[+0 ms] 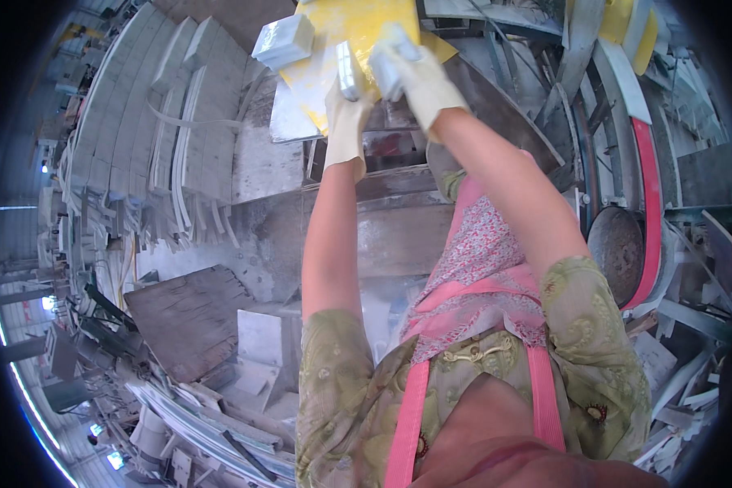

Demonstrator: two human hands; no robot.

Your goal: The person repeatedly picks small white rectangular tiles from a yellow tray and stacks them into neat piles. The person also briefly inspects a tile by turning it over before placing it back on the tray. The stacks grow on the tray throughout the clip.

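Left hand (348, 114), in a cream glove, rubbery and smooth, has its fingers clenched round a small white block (347, 71), narrow, flat-sided, with thin lines along its length; block sits upright-ish over the yellow sheet (358, 23). Right hand (424, 85), same kind of glove, just beside it: fingers curled on a pale grey piece (386, 73), motion blur, exact shape and material can't be told. Yellow sheet is glossy, smeared with whitish residue, angular corners, spread on the dark, scuffed worktop (500, 110). Stack of white tiles (283, 42), squarish, layered, smooth-faced, on the sheet's left edge. Further left, long grey slabs (122, 106), straight-edged, dusty, packed in rows. Lower left, rough brown board (191, 317), ragged edge. Right side, curved flat red strip (647, 211) by a round dark disc (616, 248), grimy surface.
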